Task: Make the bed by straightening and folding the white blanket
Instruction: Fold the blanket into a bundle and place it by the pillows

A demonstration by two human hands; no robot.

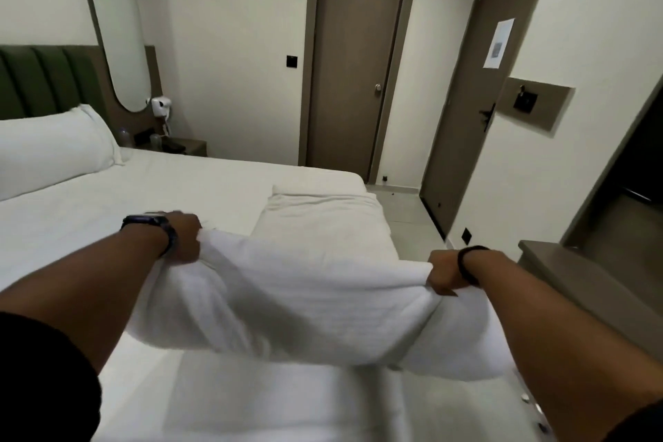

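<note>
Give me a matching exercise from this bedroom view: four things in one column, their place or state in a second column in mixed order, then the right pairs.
Things:
1. white blanket
2. pillow
3. hair dryer
4. sheet of paper

Places or states:
A. stuck on the door at right
B. mounted on the wall beside the headboard
C. gripped at its edge by the left hand and right hand
D. lying at the head of the bed

Pairs: 1-C, 2-D, 3-B, 4-A
</note>
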